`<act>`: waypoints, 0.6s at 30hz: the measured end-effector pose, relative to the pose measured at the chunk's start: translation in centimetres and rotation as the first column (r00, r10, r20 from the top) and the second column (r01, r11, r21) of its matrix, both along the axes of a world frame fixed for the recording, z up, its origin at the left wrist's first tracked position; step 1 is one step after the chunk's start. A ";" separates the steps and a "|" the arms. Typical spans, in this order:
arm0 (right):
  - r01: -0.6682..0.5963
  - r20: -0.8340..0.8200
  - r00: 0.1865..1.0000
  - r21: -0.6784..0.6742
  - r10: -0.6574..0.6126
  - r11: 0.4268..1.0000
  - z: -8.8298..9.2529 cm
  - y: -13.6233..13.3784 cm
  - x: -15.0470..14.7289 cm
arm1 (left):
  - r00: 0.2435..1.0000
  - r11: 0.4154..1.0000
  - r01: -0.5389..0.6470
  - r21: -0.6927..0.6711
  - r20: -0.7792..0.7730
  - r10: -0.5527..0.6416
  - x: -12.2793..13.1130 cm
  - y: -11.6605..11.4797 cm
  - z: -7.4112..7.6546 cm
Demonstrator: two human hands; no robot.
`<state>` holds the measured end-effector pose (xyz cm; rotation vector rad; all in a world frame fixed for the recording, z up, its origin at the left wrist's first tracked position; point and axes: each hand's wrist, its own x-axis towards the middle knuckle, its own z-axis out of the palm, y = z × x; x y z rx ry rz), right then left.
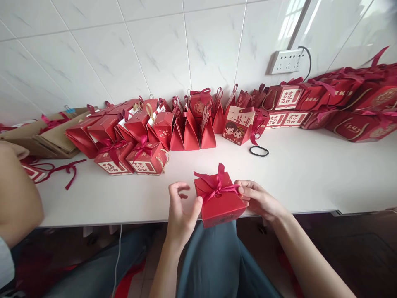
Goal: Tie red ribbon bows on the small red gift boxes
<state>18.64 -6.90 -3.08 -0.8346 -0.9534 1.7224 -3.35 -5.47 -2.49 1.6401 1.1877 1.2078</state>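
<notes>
A red gift box (221, 209) sits at the table's front edge, with a dark pink ribbon (218, 190) tied in a bow on its top. At its right side, my right hand (259, 198) pinches a ribbon loop between thumb and finger, with other fingers against the box. My left hand (182, 211) is on the box's other side, its thumb close to or touching the left edge. The fingers of that hand are bent and apart from the thumb, with nothing between them.
Two bow-tied boxes (144, 159) stand left of centre. Several red boxes (192, 132) line the wall, with stacked ones (356, 124) at right. A black elastic band (259, 151) lies behind my box. Another person's arm (18, 186) rests at left, near a loose ribbon (70, 167).
</notes>
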 end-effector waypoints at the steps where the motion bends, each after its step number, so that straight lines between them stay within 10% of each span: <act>1: -0.007 0.000 1.000 -0.003 0.007 1.000 -0.1 0.0 0.0 | 0.999 0.997 0.031 -0.077 0.022 -0.029 0.0 -0.3 0.1; 5: -0.015 -0.011 1.000 -0.008 0.015 1.000 -0.4 0.1 0.1 | 0.952 0.933 0.255 -0.252 0.232 -0.198 -0.2 -0.6 0.4; 18: 0.095 -0.066 0.993 -0.049 -0.099 0.994 0.1 0.1 -0.5 | 0.898 0.897 0.376 -0.234 0.332 -0.289 -0.7 1.0 -0.5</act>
